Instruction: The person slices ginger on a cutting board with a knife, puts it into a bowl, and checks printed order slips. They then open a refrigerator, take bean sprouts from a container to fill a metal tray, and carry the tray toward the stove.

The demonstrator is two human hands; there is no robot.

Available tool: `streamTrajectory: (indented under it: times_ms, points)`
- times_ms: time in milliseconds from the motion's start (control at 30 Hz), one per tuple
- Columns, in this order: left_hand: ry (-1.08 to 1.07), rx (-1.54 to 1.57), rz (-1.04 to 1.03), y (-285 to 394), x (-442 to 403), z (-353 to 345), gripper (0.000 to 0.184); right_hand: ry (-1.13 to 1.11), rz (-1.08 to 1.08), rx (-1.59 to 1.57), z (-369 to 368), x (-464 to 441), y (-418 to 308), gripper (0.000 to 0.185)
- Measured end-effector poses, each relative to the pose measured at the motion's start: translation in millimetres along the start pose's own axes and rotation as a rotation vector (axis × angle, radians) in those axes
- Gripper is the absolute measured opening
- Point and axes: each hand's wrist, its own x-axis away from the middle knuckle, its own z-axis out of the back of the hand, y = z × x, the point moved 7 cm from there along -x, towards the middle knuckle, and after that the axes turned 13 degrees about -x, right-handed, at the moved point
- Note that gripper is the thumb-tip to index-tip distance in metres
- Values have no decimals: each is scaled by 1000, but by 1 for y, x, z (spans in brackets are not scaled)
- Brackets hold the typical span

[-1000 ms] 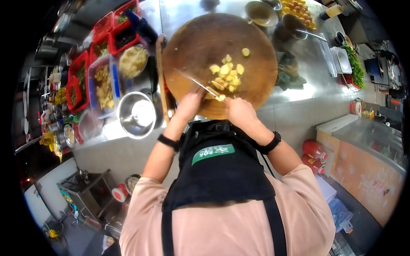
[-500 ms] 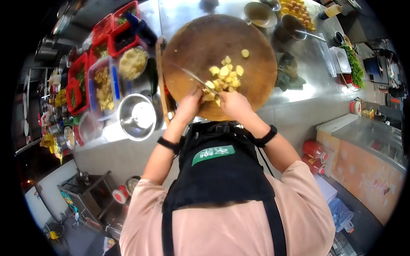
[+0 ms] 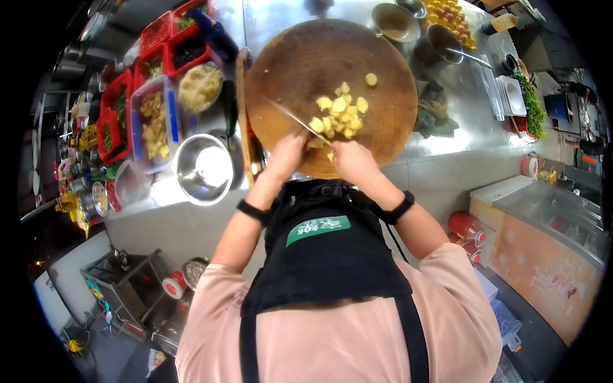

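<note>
Yellow slices (image 3: 340, 105) just beyond right grip (image 3: 352, 159), closed round knife (image 3: 299, 120); left grip (image 3: 287, 152) unclear.

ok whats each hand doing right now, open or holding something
Left hand: beside the knife; whether it holds anything cannot be told.
Right hand: closed, holding the knife.

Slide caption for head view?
Right hand grips a silvery metal knife beside pale yellow slices on a round brown wooden board.

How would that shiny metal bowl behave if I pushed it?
The metal bowl is probably stiff, given its crisp round rim. Its smooth shine suggests it may slide. Near the edge of the counter, it could tip off if pushed outward.
</note>
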Motion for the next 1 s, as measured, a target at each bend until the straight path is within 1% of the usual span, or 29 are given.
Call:
streamTrajectory:
  times_ms: [67, 133, 200, 267, 367, 400, 500, 633, 700, 767, 833, 900, 933, 1000]
  points:
    - [-18, -10, -41, -2, -1, -3, 20, 7, -6, 24, -21, -31, 9, 18]
    - [-4, -4, -49, 1, 1, 1, 19, 19, -19, 13, -21, -37, 12, 20]
    - [5, 5, -54, 1, 8, -2, 18, 33, -1, -10, -17, -30, 13, 20]
    - [4, 5, -4, -13, 7, -12, 19, 51, 36, -25, -6, -26, 9, 20]
    - [47, 42, 35, -4, 8, 0, 23, 50, 22, -41, 4, 3, -3, 19]
    - [46, 43, 21, -1, 7, 3, 27, 23, 17, -2, 4, 9, -3, 19]
    - [97, 50, 0, 2, 7, 4, 29, -9, 3, 35, 5, 22, 3, 18]
    - [61, 18, -9, -1, 5, -2, 29, -27, -39, 28, 2, 11, 2, 19]
    - [33, -16, -2, 0, 5, -3, 25, -38, -45, 39, -25, -18, 15, 20]
    - [42, -4, -11, -4, 5, -5, 23, -39, -44, 51, -28, -32, 20, 21]
    - [43, 12, -17, -7, 12, -10, 22, -7, -5, 3, -16, -28, 15, 21]
    - [107, 48, -19, -12, 13, -7, 22, 26, -2, -27, -3, -16, 7, 20]
    - [115, 58, 19, -12, 14, -5, 22, 46, -2, -60, 2, -8, 2, 19]
    - [111, 54, 35, -8, 16, -1, 19, 17, 13, -31, 8, 4, -2, 19]
